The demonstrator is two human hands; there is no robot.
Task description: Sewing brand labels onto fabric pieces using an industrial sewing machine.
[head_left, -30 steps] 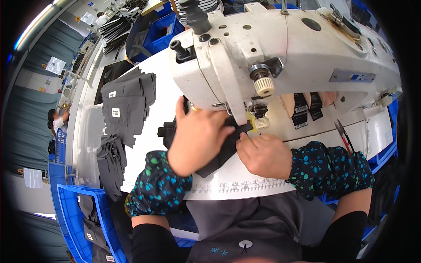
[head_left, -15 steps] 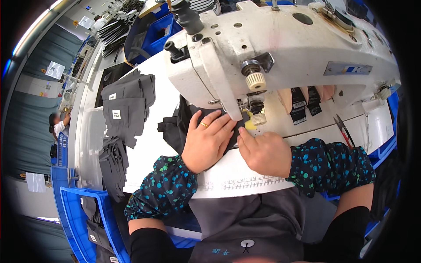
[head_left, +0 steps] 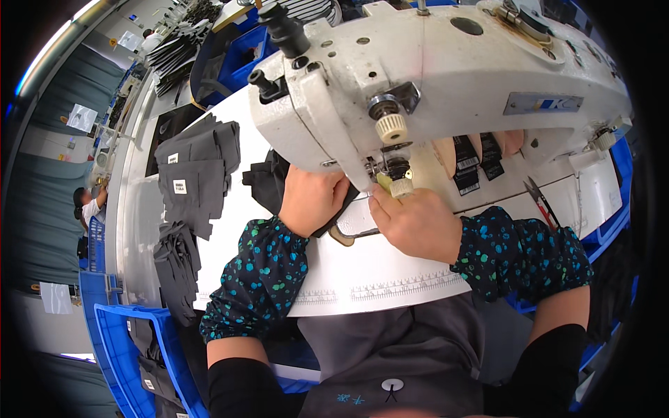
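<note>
A white sewing machine (head_left: pixel 453 70) stands over the worktable. Dark grey fabric (head_left: pixel 268 182) lies bunched left of its needle area. My left hand (head_left: pixel 311 202) is curled over this fabric and closed on it beside the machine's head, which hides some fingertips. Close to the needle, my right hand (head_left: pixel 421 224) has thumb and forefinger pinched together. What lies between them, if anything, is too small to make out. Bare metal plate (head_left: pixel 355 219) shows between the two hands.
Stacked dark grey fabric pieces (head_left: pixel 198 174) with white labels lie on the left, above a bundle of grey strips (head_left: pixel 175 268). Red-handled scissors (head_left: pixel 542 202) and black tags (head_left: pixel 465 164) are at the right. A blue crate (head_left: pixel 132 313) stands lower left.
My left hand has drawn left and curled up, pulling the dark fabric away from the needle and baring the plate. My right hand has shifted slightly up toward the needle.
</note>
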